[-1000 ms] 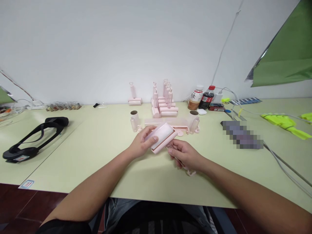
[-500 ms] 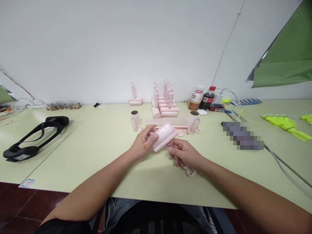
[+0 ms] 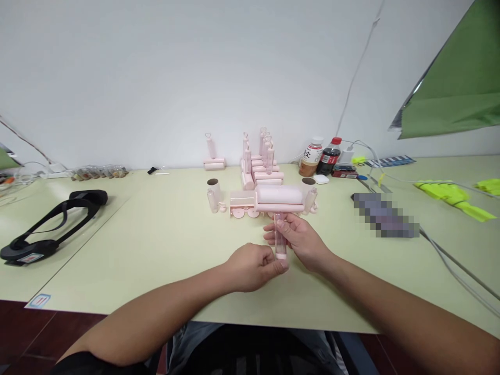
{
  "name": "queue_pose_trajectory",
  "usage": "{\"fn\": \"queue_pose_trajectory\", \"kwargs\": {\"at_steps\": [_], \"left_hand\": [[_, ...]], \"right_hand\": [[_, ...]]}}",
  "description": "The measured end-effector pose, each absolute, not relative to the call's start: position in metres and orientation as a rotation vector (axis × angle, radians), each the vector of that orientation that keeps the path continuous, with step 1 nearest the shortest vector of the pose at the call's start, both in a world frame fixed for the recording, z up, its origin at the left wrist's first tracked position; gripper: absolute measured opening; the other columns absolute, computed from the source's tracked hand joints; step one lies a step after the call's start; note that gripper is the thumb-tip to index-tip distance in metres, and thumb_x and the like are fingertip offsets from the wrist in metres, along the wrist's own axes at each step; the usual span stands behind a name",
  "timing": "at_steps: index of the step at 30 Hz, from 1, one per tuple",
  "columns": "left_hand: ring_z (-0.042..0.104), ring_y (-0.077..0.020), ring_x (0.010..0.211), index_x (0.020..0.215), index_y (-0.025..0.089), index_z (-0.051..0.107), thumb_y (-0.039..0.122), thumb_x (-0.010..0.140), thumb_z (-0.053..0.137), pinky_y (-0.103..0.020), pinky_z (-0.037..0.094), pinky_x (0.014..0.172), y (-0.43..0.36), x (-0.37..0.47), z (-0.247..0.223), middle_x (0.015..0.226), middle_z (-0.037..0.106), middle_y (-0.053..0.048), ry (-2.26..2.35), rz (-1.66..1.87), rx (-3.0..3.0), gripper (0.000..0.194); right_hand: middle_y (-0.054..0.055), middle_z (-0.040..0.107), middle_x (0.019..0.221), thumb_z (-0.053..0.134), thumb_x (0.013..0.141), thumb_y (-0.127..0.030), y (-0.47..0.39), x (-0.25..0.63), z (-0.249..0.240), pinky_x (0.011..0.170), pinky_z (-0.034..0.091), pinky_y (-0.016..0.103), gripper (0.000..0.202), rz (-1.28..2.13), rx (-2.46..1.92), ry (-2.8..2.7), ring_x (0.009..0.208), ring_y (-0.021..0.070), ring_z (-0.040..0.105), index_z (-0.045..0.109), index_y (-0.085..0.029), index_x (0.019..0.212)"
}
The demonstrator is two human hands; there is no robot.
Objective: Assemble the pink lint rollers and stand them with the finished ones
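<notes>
A pale pink lint roller is held upright, its wide head at the top and its clear pink handle pointing down. My right hand grips that handle just below the head, thumb across the front and some fingers showing behind. Curled closed at the handle's bottom end, my left hand pinches the end cap; the heart-shaped loop seen on other handles is hidden here. Behind the held roller lie a clear cover and pink round discs, partly covered by it.
Several pink lint rollers stand grouped by the wall, another to their left. Two cardboard-cored rolls flank the loose parts. Drink bottles, a blurred phone-like object and cables are right; a black headset lies left.
The roller has turned from tilted to upright, head up and handle down. My left hand has left the head and moved down to the handle's end; my right hand has moved up the handle.
</notes>
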State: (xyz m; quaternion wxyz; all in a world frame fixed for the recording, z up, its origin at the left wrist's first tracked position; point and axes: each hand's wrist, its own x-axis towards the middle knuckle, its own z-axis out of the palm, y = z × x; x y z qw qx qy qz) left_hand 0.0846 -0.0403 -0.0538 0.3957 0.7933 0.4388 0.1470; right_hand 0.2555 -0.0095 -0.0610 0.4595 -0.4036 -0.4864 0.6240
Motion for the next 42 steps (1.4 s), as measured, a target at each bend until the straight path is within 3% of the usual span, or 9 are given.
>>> {"fn": "queue_pose_trajectory", "kwargs": {"at_steps": [5,12,18,23,29,32,42], "left_hand": [[0.043,-0.0097,0.054,0.064,0.018,0.05,0.055,0.09,0.043,-0.023,0.033,0.051,-0.039,0.088,-0.061,0.061,0.051,0.003,1.016,0.424,1.748,0.046],[0.039,-0.0091,0.052,0.059,0.018,0.043,0.048,0.091,0.045,-0.023,0.028,0.049,-0.039,0.088,-0.064,0.056,0.044,0.004,1.072,0.463,1.895,0.043],[0.042,-0.0091,0.054,0.067,0.017,0.054,0.043,0.09,0.049,-0.022,0.033,0.053,-0.042,0.087,-0.06,0.058,0.048,0.003,0.988,0.664,1.805,0.036],[0.046,-0.008,0.046,0.07,0.017,0.053,0.054,0.085,0.053,-0.021,0.037,0.046,-0.03,0.075,-0.024,0.059,0.055,0.001,0.931,1.05,1.424,0.039],[0.041,-0.0081,0.038,0.063,0.018,0.046,0.03,0.08,0.052,-0.02,0.028,0.035,0.032,0.012,0.049,0.049,0.046,0.003,1.219,1.413,1.196,0.022],[0.041,-0.0075,0.039,0.063,0.018,0.044,0.022,0.077,0.052,-0.019,0.029,0.036,0.082,-0.026,0.071,0.051,0.046,0.003,1.356,1.365,1.168,0.016],[0.04,-0.0097,0.034,0.058,0.02,0.038,0.014,0.07,0.052,-0.02,0.026,0.033,0.205,-0.072,0.059,0.047,0.048,0.0,1.579,1.092,0.97,0.019]], "right_hand": [[0.006,0.071,0.098,0.074,0.075,-0.054,-0.012,0.254,-0.06,0.075,0.059,0.038,0.045,1.5,-0.954,-1.186,0.078,0.0188,0.071,0.058,-0.02,0.1],[0.005,0.07,0.093,0.078,0.07,-0.056,-0.016,0.25,-0.058,0.074,0.061,0.039,0.049,1.457,-0.99,-1.114,0.077,0.0203,0.072,0.057,-0.02,0.096],[0.008,0.068,0.108,0.067,0.079,-0.06,-0.014,0.258,-0.055,0.075,0.06,0.041,0.047,1.368,-0.807,-1.202,0.082,0.0224,0.073,0.055,-0.022,0.105],[0.007,0.066,0.108,0.059,0.088,-0.057,-0.017,0.263,-0.052,0.083,0.058,0.044,0.044,1.346,-0.663,-1.287,0.087,0.0222,0.072,0.049,-0.027,0.117],[0.005,0.065,0.099,0.056,0.091,-0.053,-0.017,0.263,-0.053,0.075,0.06,0.041,0.038,1.383,-0.761,-1.324,0.08,0.0204,0.071,0.05,-0.024,0.115],[0.005,0.065,0.096,0.056,0.09,-0.053,-0.018,0.262,-0.052,0.073,0.06,0.04,0.039,1.4,-0.79,-1.334,0.077,0.0197,0.07,0.05,-0.024,0.115],[0.004,0.065,0.088,0.057,0.09,-0.051,-0.016,0.263,-0.052,0.067,0.058,0.036,0.037,1.422,-0.854,-1.351,0.07,0.0176,0.069,0.052,-0.022,0.112]]}}
